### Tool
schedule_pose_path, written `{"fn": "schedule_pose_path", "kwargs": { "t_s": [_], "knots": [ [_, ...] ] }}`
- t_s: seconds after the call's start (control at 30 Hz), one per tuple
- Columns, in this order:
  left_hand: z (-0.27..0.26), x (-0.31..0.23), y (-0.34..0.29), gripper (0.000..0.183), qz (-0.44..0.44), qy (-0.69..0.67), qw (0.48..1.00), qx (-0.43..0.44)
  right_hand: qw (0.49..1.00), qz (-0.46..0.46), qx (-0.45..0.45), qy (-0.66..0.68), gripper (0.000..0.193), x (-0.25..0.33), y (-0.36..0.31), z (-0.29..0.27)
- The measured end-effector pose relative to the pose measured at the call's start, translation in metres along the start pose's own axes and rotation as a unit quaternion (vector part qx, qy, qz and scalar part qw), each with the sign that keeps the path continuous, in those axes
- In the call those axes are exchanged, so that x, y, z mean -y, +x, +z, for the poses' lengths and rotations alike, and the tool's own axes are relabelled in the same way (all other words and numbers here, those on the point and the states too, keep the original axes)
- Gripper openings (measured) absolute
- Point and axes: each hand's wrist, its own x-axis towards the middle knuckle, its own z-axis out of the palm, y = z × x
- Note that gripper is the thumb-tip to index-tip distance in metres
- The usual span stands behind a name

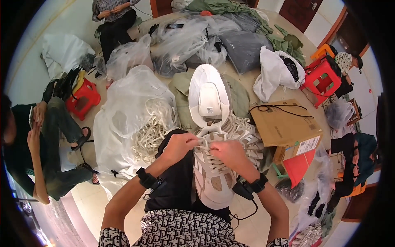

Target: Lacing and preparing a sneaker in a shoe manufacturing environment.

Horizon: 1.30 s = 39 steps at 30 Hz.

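Observation:
A beige and white sneaker (214, 181) rests over my lap with its toe toward me. Its white opening and long tongue (209, 99), with a small printed label, show beyond the laces. At the top of the lacing my left hand (181, 147) is closed, fingertips pinching a pale shoelace (203, 142). Just to the right, my right hand (231, 154) is closed too, its fingers pinched on the lace over the upper eyelets. What exactly lies between the right fingertips is partly hidden. More sneakers (249, 142) with pale laces sit right behind my right hand.
A clear plastic bag (131, 111) holding a heap of pale laces (150, 138) lies to the left. On the right stands a cardboard box (286, 123) with a black cord on it. Plastic-wrapped bundles lie beyond. Several people sit around, near red stools (84, 99).

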Motion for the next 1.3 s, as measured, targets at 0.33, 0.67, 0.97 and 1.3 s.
{"fn": "schedule_pose_path", "kwargs": {
  "t_s": [0.33,0.67,0.97,1.3],
  "knots": [
    [0.014,0.008,-0.002,0.011,0.103,0.047,0.991,-0.07,0.994,-0.078,-0.042,0.059,0.007,-0.003,-0.009,0.003],
    [0.006,-0.008,-0.007,0.011,0.064,0.131,0.989,-0.041,0.993,-0.077,-0.048,0.076,0.007,-0.007,-0.012,0.005],
    [0.016,-0.004,-0.009,0.004,0.157,0.306,0.934,-0.091,0.991,-0.087,-0.064,0.077,0.006,-0.007,-0.014,0.005],
    [0.016,-0.015,-0.011,0.009,0.297,0.483,0.821,-0.068,0.989,-0.094,-0.082,0.075,0.007,-0.008,-0.014,0.009]
  ]
}}
